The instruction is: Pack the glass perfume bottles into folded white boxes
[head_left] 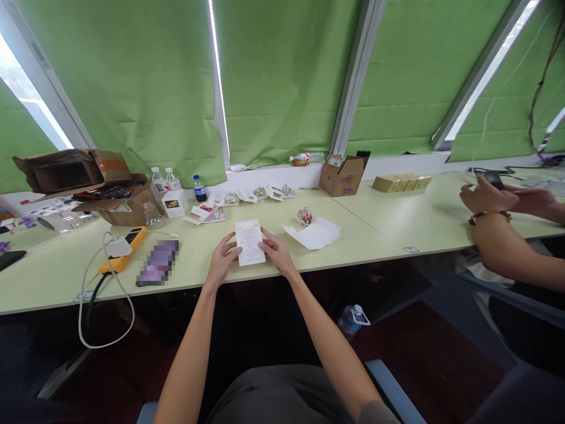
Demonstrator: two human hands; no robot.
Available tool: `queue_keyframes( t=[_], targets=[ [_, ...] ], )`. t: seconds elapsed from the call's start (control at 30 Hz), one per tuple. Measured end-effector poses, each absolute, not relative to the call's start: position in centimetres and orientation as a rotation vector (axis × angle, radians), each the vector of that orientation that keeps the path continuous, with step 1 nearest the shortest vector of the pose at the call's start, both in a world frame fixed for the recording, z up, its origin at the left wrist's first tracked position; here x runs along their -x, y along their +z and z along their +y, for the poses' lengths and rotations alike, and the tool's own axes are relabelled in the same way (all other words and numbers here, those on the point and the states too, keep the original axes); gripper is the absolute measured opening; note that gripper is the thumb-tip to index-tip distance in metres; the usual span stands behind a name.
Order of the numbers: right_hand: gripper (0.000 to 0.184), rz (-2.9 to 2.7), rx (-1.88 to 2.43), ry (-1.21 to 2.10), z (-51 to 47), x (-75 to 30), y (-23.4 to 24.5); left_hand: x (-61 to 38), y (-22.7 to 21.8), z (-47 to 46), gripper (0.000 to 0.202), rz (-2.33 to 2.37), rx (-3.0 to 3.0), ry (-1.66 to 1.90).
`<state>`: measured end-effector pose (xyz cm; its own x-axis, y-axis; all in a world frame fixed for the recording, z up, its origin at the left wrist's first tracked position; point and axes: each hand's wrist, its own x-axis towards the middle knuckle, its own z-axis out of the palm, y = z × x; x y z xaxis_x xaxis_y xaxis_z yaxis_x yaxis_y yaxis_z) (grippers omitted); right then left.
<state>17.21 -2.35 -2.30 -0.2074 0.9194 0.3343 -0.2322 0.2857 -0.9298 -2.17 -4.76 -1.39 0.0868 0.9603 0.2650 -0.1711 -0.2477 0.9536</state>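
A small white box [250, 242] with fine printed text on its face is held between my two hands at the table's front edge. My left hand [221, 259] grips its left side, thumb on the printed face. On the opposite side, my right hand [277, 252] holds it the same way. To the right stands a small rounded glass bottle [305, 216] with a reddish tint, beside an unfolded white sheet [318, 233]. Behind the box, several small bottles lie with opened white cartons, one being a carton [200, 214] at the left.
At left are a phone [158, 262], a yellow power strip [128, 250] with a looped cable, and cardboard boxes [128, 200]. A brown carton [343, 175] and several yellow boxes [401, 183] stand along the back. A co-worker's hands [489, 196] hold a dark object at right.
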Motion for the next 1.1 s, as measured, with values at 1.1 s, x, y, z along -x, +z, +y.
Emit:
queue_keyframes(
  t=[1.1],
  targets=[
    [0.063, -1.362, 0.74, 1.185, -2.09, -17.19, -2.44, 2.03, -1.11, -5.05, 0.07, 0.872, -1.337, 1.353]
  ],
)
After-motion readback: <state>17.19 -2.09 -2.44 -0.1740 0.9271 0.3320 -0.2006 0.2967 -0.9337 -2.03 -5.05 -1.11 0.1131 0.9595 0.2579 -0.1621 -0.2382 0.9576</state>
